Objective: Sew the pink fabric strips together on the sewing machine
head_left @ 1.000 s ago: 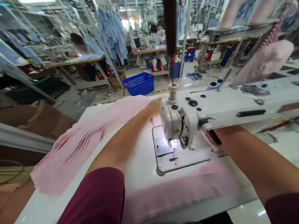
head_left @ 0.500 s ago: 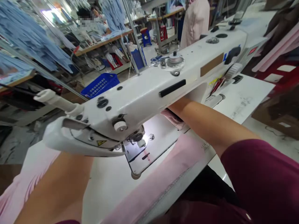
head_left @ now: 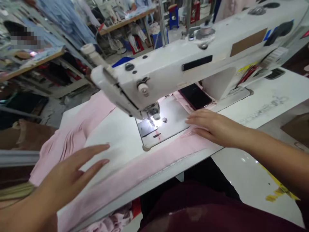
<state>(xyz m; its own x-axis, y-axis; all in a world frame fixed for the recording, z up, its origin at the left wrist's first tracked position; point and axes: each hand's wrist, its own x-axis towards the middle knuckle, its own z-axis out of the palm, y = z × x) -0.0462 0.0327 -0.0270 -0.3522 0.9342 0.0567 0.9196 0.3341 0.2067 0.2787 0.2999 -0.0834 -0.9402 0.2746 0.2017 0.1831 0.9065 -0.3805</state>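
A white sewing machine (head_left: 188,61) stands on a white table (head_left: 277,96), its needle area (head_left: 153,120) lit. A long pink fabric strip (head_left: 149,161) lies along the table's near edge. My right hand (head_left: 212,127) rests flat on that strip's right end, fingers stretched out. My left hand (head_left: 70,175) hovers open over the strip's left part, fingers spread, holding nothing. A stack of pink fabric pieces (head_left: 70,138) lies at the table's left. A dark phone (head_left: 195,96) lies under the machine's arm on more pink pieces.
Behind the table are other workbenches (head_left: 31,66), hanging blue garments (head_left: 62,16), a blue basket (head_left: 120,61) and red stools (head_left: 173,8). A person sits at the far left. Brown fabric (head_left: 29,135) lies left of the table.
Both hands have come back from behind the machine toward me. The left now hovers open over the strip, the right lies flat on it. My view swung right and down.
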